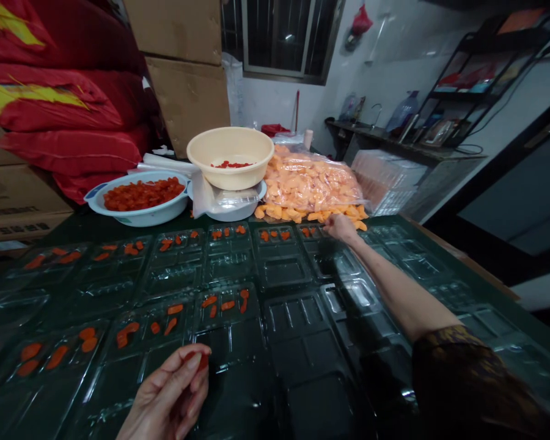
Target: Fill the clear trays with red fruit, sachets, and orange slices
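The left hand pinches a red piece between thumb and fingers, over the near end of the table, beside the near tray. Fingers cover most of the piece, so which way its long axis runs cannot be told. In the compartments at that tray's far end lie red slices: the middle one crosswise, the right one lengthwise, another slanting. The right hand reaches out with its fingers bunched and angled down at the top of the far tray, just beside loose orange chunks; whether anything sits between those fingertips cannot be told.

The trays stand almost edge to edge in rows, long sides running away from the person, with narrow strips of dark green table between. The chunks and a bulging clear bag bound the reach beyond the right hand. Trays are thin, shiny plastic with rounded, sunken compartments; slices look smooth, moist and curved. Behind them, a pale blue basin holds a red heap, and a round cream basin rises beside it
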A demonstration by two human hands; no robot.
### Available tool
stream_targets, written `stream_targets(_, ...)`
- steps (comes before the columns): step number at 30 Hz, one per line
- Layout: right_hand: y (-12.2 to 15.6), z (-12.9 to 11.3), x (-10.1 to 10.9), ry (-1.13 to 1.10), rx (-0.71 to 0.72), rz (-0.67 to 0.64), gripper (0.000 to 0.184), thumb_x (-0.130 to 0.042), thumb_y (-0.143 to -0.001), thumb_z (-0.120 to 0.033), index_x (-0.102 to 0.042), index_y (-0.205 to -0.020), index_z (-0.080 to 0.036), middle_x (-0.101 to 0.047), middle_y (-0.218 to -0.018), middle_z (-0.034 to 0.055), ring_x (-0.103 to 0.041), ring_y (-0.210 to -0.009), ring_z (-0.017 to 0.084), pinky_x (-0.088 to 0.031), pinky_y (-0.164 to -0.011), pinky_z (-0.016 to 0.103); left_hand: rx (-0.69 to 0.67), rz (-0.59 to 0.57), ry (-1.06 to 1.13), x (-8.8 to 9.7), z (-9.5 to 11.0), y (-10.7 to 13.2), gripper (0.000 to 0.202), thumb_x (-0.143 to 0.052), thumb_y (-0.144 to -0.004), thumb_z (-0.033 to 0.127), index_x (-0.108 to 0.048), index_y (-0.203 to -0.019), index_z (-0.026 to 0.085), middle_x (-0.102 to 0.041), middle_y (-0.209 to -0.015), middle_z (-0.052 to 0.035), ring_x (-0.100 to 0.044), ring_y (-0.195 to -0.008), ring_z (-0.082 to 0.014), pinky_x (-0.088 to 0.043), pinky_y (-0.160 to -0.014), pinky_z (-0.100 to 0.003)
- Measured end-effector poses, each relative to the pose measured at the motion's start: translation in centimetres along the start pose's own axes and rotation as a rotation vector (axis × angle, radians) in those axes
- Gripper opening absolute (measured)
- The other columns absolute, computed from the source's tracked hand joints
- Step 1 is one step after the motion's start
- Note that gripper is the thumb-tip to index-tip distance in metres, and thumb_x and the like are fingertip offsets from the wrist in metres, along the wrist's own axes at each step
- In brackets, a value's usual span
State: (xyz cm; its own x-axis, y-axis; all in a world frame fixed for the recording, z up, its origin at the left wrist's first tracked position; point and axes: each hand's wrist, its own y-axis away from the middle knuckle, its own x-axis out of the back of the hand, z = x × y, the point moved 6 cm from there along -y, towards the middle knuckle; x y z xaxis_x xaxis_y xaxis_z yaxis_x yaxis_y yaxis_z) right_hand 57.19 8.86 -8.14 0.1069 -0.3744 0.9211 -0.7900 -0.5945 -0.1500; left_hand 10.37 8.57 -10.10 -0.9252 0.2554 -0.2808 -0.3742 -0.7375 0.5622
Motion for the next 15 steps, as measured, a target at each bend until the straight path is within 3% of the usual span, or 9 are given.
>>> stream_targets(3, 0.6, -0.3, 0.3, -0.113, -0.006, 0.027, 0.018, -0.066, -0.071, -0.023, -0.063, -0.086, -0.015, -0.06, -0.066, 0.0023, -0.056, -0.063, 0.017, -0.042, -0.06, 0.026, 0.02, -0.07, -0.133, -1.4, 1.1, -0.2, 0.042, -0.078, -0.056, 0.043, -0.064, -0.086, 0.017, -0.044, -0.058, 0.0035, -0.031, -0.044, -0.0043, -0.022, -0.037, -0.015)
stream_targets(6, 2.7, -1.3, 1.3, -0.241, 0.035, 0.053, 0.016, -0.056, -0.08, -0.025, -0.062, -0.089, -0.013, -0.055, -0.059, -0.0006, -0.051, -0.054, 0.013, -0.04, -0.056, 0.023, -0.079, -0.192, -0.331, -5.3, 3.3, -1.3, 0.034, -0.074, -0.063, 0.04, -0.064, -0.086, 0.018, -0.047, -0.061, 0.0032, -0.035, -0.046, -0.0037, -0.023, -0.039, -0.014)
stream_targets(8, 5.1, -1.8, 2.4, -0.316, 0.088, 0.048, 0.013, -0.054, -0.081, -0.023, -0.062, -0.084, -0.014, -0.052, -0.057, -0.0028, -0.047, -0.051, 0.01, -0.038, -0.053, 0.021, -0.207, -0.318, -0.445, -9.6, 4.8, -2.6, 0.025, -0.071, -0.068, 0.035, -0.062, -0.082, 0.017, -0.045, -0.057, 0.0043, -0.036, -0.044, -0.0035, -0.023, -0.038, -0.014)
stream_targets(11, 10.5, -1.5, 4.8, -0.504, 0.21, 0.004, 0.012, -0.053, -0.081, -0.021, -0.062, -0.083, -0.014, -0.052, -0.057, -0.0026, -0.045, -0.05, 0.009, -0.037, -0.05, 0.02, -0.353, -0.527, -0.498, -17.5, 5.6, -5.5, 0.02, -0.063, -0.075, 0.034, -0.059, -0.082, 0.016, -0.046, -0.056, 0.0043, -0.036, -0.04, -0.0038, -0.018, -0.034, -0.015)
stream_targets(13, 15.1, -0.6, 6.5, -0.585, 0.312, -0.063, 0.016, -0.052, -0.081, -0.025, -0.061, -0.087, -0.014, -0.054, -0.06, -0.0007, -0.046, -0.05, 0.011, -0.039, -0.049, 0.021, -0.387, -0.569, -0.526, -22.6, 5.2, -8.1, 0.014, -0.059, -0.078, 0.028, -0.058, -0.085, 0.015, -0.05, -0.061, 0.0032, -0.039, -0.041, -0.0036, -0.02, -0.034, -0.015)
stream_targets(15, 19.5, 1.1, 8.0, -0.534, 0.349, -0.09, 0.02, -0.049, -0.084, -0.029, -0.062, -0.092, -0.015, -0.059, -0.067, 0.0024, -0.051, -0.054, 0.013, -0.042, -0.05, 0.022, -0.415, -0.528, -0.574, -27.0, 4.6, -11.1, 0.009, -0.054, -0.081, 0.022, -0.057, -0.086, 0.014, -0.05, -0.061, 0.0032, -0.04, -0.041, -0.0031, -0.021, -0.035, -0.016)
